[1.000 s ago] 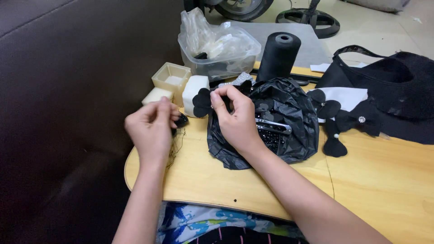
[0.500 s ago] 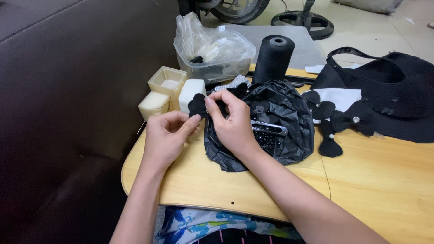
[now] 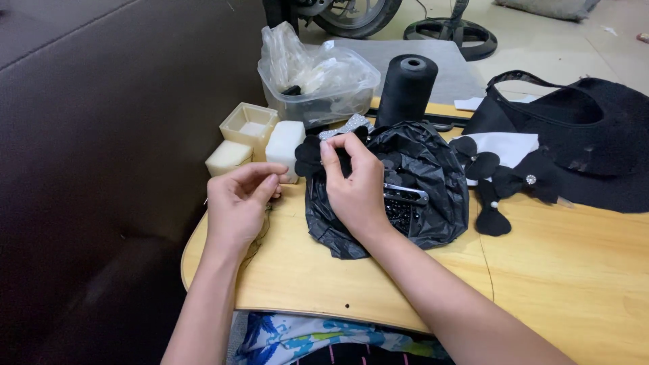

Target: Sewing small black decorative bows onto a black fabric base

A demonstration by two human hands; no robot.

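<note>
In the head view, the right hand (image 3: 355, 186) pinches a small black fabric flower (image 3: 312, 154) between thumb and forefinger, just above the left edge of a crumpled black plastic bag (image 3: 433, 196). The bag lies open on the wooden bench (image 3: 574, 270), and inside it there are a silver metal clip (image 3: 405, 195) and some small dark beads (image 3: 400, 213). The left hand (image 3: 238, 206) is near the left edge of the bench, its thumb and fingers pressed together at the tips; I cannot tell if something thin is between them. Beside this hand stand three small pale cubes (image 3: 257, 142). Behind them is a clear plastic box (image 3: 318, 81) stuffed with transparent bags, and next to it a tall black thread cone (image 3: 405, 88) stands upright. To the right of the bag lie more black fabric flowers (image 3: 490, 176), some on a white cloth piece (image 3: 507, 145), and further right a black garment (image 3: 581, 128).
</note>
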